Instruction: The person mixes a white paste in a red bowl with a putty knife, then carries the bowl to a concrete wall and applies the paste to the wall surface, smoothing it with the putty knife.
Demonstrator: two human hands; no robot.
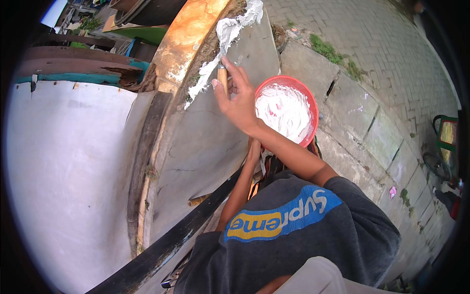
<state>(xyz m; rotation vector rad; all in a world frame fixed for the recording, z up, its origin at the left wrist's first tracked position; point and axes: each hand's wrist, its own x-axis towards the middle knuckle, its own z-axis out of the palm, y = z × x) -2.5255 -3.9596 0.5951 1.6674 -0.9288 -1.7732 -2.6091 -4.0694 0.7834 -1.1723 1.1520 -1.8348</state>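
My right hand (pixel 235 98) is closed around the wooden handle of a tool (pixel 223 78), whose tip meets a rough line of white paste (pixel 235 22) along the upper edge of a grey concrete wall (pixel 191 147). Just to the right, a red bucket (pixel 311 105) holds creamy white paste. My left hand (pixel 253 149) is at the near side of the bucket, gripping it, with its fingers partly hidden beneath the rim and behind my right forearm.
A dark bar (pixel 171 247) runs diagonally below the wall. Left are a white panel (pixel 68 171) and weathered boards (pixel 73 66). Right lie concrete slabs (pixel 372 142) and a paved path (pixel 377 34). A green-framed cart (pixel 445 142) and part of someone's leg (pixel 445 201) show at the right edge.
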